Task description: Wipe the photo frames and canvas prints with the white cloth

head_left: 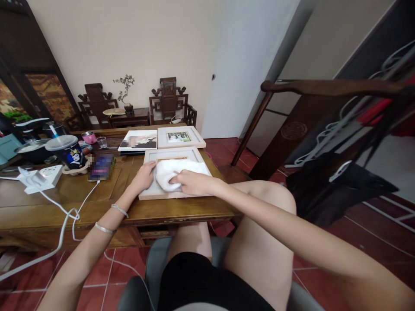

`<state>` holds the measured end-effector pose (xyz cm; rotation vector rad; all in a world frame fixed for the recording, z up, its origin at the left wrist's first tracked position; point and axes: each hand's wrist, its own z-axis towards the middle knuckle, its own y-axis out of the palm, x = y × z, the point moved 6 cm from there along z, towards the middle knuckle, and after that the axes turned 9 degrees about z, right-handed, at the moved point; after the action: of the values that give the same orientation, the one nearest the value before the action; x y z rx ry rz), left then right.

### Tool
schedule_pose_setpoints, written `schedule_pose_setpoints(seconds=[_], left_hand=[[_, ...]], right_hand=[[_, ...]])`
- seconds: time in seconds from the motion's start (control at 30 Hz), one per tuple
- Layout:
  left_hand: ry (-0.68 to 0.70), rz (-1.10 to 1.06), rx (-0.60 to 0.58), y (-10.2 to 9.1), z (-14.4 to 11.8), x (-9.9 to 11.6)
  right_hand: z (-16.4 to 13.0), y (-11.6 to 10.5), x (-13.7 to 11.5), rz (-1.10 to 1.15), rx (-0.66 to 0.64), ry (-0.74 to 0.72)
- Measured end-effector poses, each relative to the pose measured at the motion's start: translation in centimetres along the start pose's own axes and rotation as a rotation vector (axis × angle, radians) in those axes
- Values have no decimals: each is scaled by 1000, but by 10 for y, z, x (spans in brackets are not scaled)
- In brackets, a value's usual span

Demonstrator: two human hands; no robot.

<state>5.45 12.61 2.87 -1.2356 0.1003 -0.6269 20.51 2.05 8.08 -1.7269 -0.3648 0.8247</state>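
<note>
A pale wooden picture frame lies flat near the front edge of a low wooden table. A white cloth covers most of its glass. My right hand presses down on the cloth's near edge, fingers bunched in the fabric. My left hand rests on the frame's left side, fingers touching the cloth. Two bracelets sit on my left forearm.
Behind it lie a second framed photo and a photo print. To the left are a phone on a white cable, a power strip, a lidded cup and pots. A dark wooden rail stands right.
</note>
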Motion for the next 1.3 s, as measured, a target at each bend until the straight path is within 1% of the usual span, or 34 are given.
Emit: schedule_pose_setpoints(seconds=[0.1,0.17,0.23,0.27,0.33,0.4,0.5,0.6,0.67,0.8,0.9,0.97,1.03,1.1,1.17,1.23,1.3], left_hand=[[19,-6,4,0,0,0],[54,-24,16,-3,0,4],[96,-59,43,-7,0,8],[105,-77,61,-9,0,9],[74,-108,100,-13,-1,9],[10,-136,126,-15,-1,6],[-40,-187,116,-14,-2,6],[-53,-231,99,-13,-3,7],[-58,-248,93,-14,-4,7],[-69,-240,77,-14,-4,7],[-81,-238,65,-12,-4,9],[-108,-251,65,-12,-4,9],[-164,-274,79,-13,-4,6],[-245,-306,103,-15,-3,1],[-309,-328,125,-17,-4,-3],[-299,-314,141,-19,-4,-3],[-215,-267,128,-20,-5,3]], right_hand=[[33,6,27,-88,128,53],[59,2,47,-138,199,96],[84,-6,60,-172,246,130],[95,-10,64,-186,257,144],[112,-16,64,-218,251,176],[119,-16,55,-247,225,186],[110,-8,30,-252,185,156],[85,0,4,-236,98,107],[64,3,-8,-215,20,84],[24,0,-18,-108,-103,70],[6,-8,-19,-101,-141,117],[4,-10,-24,-104,-151,152],[9,-8,-34,-94,-145,174],[18,-3,-47,-85,-103,180],[27,3,-57,-90,-26,178],[31,8,-61,-92,34,166],[29,12,-59,-89,37,166]])
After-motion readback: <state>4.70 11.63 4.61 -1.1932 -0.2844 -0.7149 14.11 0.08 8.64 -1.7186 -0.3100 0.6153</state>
